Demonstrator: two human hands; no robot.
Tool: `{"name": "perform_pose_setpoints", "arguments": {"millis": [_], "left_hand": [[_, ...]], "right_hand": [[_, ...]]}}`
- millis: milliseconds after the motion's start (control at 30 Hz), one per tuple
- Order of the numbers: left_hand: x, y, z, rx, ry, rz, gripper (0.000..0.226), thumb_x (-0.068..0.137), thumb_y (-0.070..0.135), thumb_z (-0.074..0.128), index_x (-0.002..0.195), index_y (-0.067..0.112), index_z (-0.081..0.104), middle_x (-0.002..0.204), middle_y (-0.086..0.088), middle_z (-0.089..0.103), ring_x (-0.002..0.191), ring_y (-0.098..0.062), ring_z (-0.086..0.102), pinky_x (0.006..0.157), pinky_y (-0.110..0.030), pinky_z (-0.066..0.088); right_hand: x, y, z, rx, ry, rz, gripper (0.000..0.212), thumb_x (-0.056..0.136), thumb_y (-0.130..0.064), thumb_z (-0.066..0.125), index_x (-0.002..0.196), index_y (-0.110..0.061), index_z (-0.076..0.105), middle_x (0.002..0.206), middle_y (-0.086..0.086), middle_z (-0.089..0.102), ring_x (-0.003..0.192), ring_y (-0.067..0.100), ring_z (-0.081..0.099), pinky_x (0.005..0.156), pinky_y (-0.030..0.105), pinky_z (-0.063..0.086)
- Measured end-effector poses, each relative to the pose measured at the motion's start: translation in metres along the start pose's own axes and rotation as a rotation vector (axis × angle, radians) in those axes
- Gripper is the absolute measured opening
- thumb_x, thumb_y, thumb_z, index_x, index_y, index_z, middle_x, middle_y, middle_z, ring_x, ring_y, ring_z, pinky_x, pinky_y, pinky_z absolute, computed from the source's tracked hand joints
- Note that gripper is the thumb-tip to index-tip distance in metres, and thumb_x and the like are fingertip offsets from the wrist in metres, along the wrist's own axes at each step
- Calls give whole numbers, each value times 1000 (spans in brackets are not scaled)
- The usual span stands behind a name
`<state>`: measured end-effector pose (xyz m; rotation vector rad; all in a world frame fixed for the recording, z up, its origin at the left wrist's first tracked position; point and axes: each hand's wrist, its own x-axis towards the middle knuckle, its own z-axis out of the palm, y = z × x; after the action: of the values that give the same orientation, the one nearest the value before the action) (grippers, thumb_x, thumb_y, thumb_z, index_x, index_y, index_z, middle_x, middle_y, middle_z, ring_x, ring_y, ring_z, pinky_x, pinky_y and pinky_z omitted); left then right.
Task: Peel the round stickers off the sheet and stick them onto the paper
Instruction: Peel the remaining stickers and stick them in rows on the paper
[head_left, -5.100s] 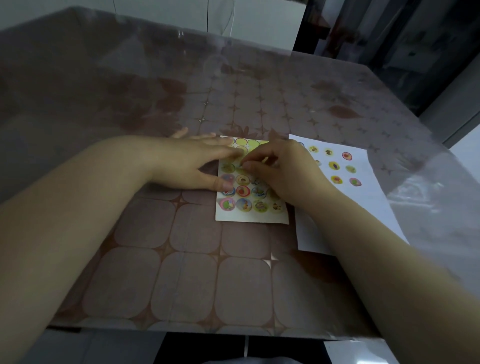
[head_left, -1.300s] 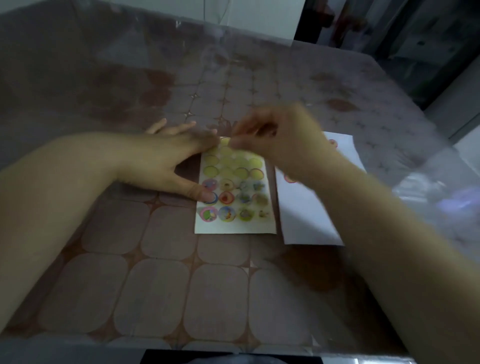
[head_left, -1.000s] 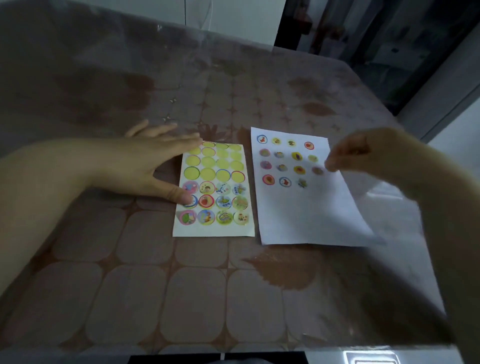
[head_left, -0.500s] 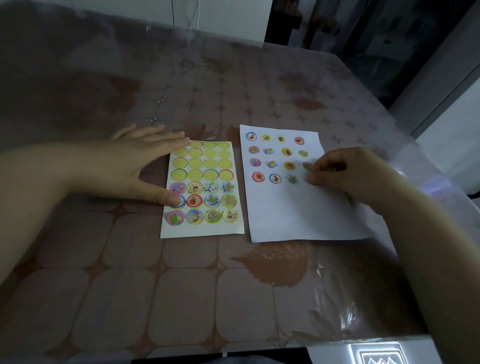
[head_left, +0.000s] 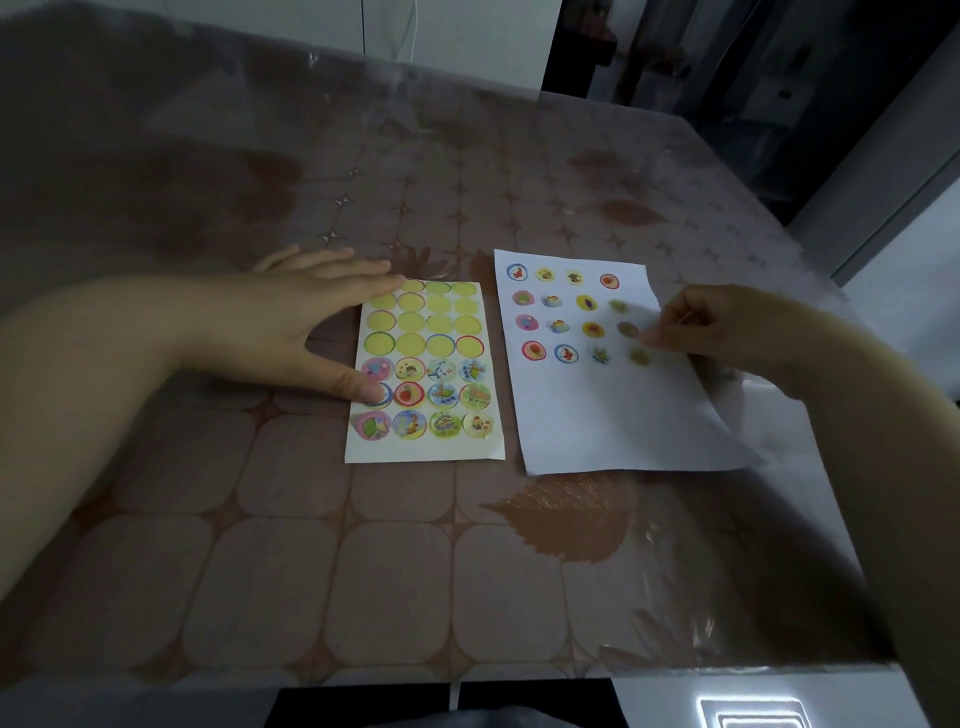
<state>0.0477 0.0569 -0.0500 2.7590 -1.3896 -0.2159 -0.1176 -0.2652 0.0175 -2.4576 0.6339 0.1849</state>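
Observation:
The sticker sheet (head_left: 426, 453) lies flat on the table, with yellow empty circles in its top rows and round picture stickers (head_left: 441, 395) in its bottom three rows. My left hand (head_left: 291, 327) presses on its left edge, fingers straight and thumb on a sticker. To the right lies the white paper (head_left: 613, 415) with several stickers (head_left: 558, 326) in rows. My right hand (head_left: 727, 332) hovers at the paper's right edge, fingers curled and fingertips just above a greenish sticker (head_left: 640, 356) that lies on the paper. I see nothing between those fingers.
A brown patterned tablecloth under a clear plastic cover (head_left: 363, 571) spreads over the table. The table's front edge (head_left: 467, 675) runs along the bottom. The right edge (head_left: 810, 291) is close behind my right hand, with a dark doorway beyond.
My right hand carried a sticker from the sheet over to the paper's right side and set it down in the lowest row. My left hand stayed on the sheet.

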Motion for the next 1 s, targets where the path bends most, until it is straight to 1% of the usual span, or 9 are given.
{"name": "perform_pose_setpoints", "arguments": {"millis": [100,200,300,400,533,633,733,900,1000], "left_hand": [[-1,-2,-1,1,-12,-36,108,51,91,49,138,57,-6,154,25,2,144,-5,-3,115,-49,14],[-1,0,-2,-21,-1,-22,108,52,92,48,138,57,-7,155,22,2,144,-6,-2,116,-49,13],[-9,6,-10,-44,-12,-16,105,54,92,45,138,56,-7,156,20,4,144,-6,-1,117,-48,11],[-19,14,-23,-59,-29,-14,101,56,94,35,140,53,-2,156,18,7,144,-6,2,118,-45,8],[-32,23,-38,-116,-69,-50,110,43,99,24,141,51,5,156,15,11,144,-8,6,118,-42,7],[-40,28,-47,-168,-116,-80,117,35,101,24,140,53,5,154,20,6,143,-5,3,118,-41,7],[-46,33,-56,-154,-216,-82,124,30,101,24,140,52,-2,147,34,-4,136,6,-11,118,-35,-4],[-46,44,-56,-108,-321,-105,120,40,95,31,141,47,-13,150,28,-17,132,8,-21,115,-34,-11],[-46,52,-54,-71,-360,-143,119,51,91,37,144,37,-14,152,19,-22,138,-1,-21,117,-38,-11]], "right_hand": [[1,2,6,6,64,-19,32,67,-36,78,81,-14,60,69,-3,50,61,12,43,53,24,33],[-4,-5,5,-68,89,-39,29,68,-33,78,80,-16,58,71,-2,51,62,13,42,55,25,33],[-14,-29,2,-109,129,-210,20,75,-33,72,76,-21,56,68,-2,52,61,14,45,56,26,36],[-34,-71,11,-118,9,-427,11,79,-34,65,78,-27,57,75,-5,61,67,8,57,62,25,47],[-44,-116,41,-256,-197,-610,11,82,-33,63,93,-35,62,84,-16,57,77,3,56,64,18,43],[-36,-128,70,-253,-135,-639,19,82,-32,65,100,-33,66,92,-15,58,81,4,54,65,12,39],[-32,-129,91,-115,-73,-622,23,77,-37,69,100,-33,68,101,-10,60,87,7,54,67,13,40],[-30,-122,102,10,-80,-613,23,72,-33,75,95,-31,72,84,-17,53,85,3,54,73,11,40],[-28,-122,104,30,-110,-647,19,71,-27,76,90,-28,74,82,-14,57,83,9,59,77,21,44]]}}
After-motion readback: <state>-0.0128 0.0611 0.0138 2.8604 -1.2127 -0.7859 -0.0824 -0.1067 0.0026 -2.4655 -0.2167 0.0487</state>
